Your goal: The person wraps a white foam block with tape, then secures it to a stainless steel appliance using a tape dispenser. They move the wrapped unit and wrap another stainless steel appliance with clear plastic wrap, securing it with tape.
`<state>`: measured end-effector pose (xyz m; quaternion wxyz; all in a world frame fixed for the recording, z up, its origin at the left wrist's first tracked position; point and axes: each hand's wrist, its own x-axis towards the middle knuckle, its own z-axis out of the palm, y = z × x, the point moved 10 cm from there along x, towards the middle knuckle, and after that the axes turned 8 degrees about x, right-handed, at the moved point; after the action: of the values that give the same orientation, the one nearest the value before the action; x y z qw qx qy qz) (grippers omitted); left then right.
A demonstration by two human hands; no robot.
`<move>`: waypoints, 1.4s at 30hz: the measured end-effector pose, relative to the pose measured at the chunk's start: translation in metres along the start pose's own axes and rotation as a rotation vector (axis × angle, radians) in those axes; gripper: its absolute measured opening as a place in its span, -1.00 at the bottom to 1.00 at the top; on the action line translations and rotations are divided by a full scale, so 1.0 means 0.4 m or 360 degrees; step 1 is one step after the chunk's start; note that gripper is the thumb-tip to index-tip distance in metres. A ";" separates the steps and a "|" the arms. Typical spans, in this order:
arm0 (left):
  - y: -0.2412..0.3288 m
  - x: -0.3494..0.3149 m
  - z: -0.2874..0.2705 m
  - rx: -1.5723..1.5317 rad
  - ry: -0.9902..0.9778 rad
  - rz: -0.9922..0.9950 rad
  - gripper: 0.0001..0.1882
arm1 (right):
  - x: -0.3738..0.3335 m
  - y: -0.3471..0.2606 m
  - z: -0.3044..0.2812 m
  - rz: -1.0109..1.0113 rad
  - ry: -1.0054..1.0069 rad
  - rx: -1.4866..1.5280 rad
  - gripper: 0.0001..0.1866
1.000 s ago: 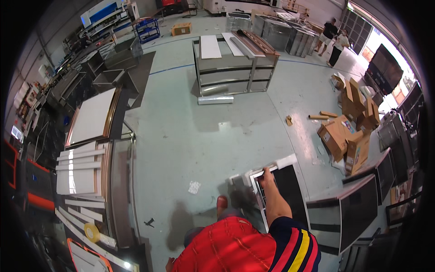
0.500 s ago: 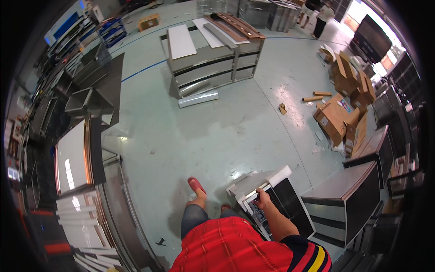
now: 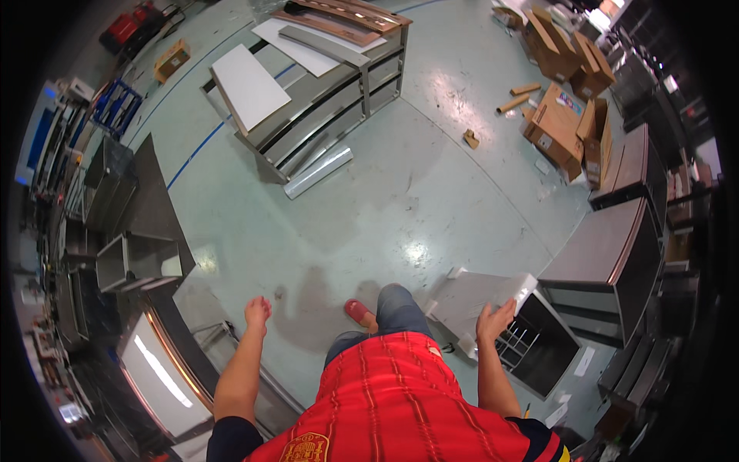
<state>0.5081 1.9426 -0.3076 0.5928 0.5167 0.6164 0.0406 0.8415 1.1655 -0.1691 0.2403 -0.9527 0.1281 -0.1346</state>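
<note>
My right hand (image 3: 495, 319) rests with its fingers stretched out against the upper edge of a pale boxy cabinet (image 3: 471, 299) on the floor at my right side. White packing material (image 3: 526, 289) covers the cabinet's edge just beyond the fingertips. Its dark side facing me shows a pale grid (image 3: 519, 343). Out to the left, my left hand (image 3: 258, 312) hangs in the air over the floor with its fingers curled. Nothing shows in it, and it touches nothing.
A metal frame table (image 3: 362, 85) bearing white and brown panels stands ahead, a silver roll (image 3: 318, 173) lying at its foot. Cardboard boxes (image 3: 556, 127) lie ahead right. More grey cabinets (image 3: 589, 246) line the right. A glossy white panel (image 3: 158, 377) lies near left.
My view has turned, and the table and boxes sit further left. My left hand has come into view. My right hand has shifted from the cabinet's inner rim onto its white-covered edge.
</note>
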 end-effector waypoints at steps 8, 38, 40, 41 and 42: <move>0.369 0.212 0.532 0.1023 -0.0670 0.0101 -0.48 | -0.274 -0.456 0.735 0.0768 -0.1880 0.0724 -0.38; 0.388 2.086 1.339 0.2562 -0.0930 0.1601 0.03 | -0.646 -0.979 1.198 0.1319 -0.1172 -0.0239 -0.46; 0.368 2.000 1.345 0.2423 -0.0887 0.1510 -0.08 | -0.697 -0.994 1.207 0.1345 -0.1171 -0.0236 -0.46; 0.363 1.949 1.359 0.2330 -0.0877 0.1403 -0.09 | -0.744 -0.990 1.211 0.1475 -0.1233 -0.0222 -0.46; 0.350 1.895 1.358 0.2207 -0.0894 0.1159 0.01 | -0.787 -0.991 1.214 0.1570 -0.1281 -0.0201 -0.45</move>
<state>1.1898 2.2210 -0.8965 0.2214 0.9228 0.1249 -0.2896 0.7740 1.8058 -0.4472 0.2466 -0.7701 0.4591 0.3680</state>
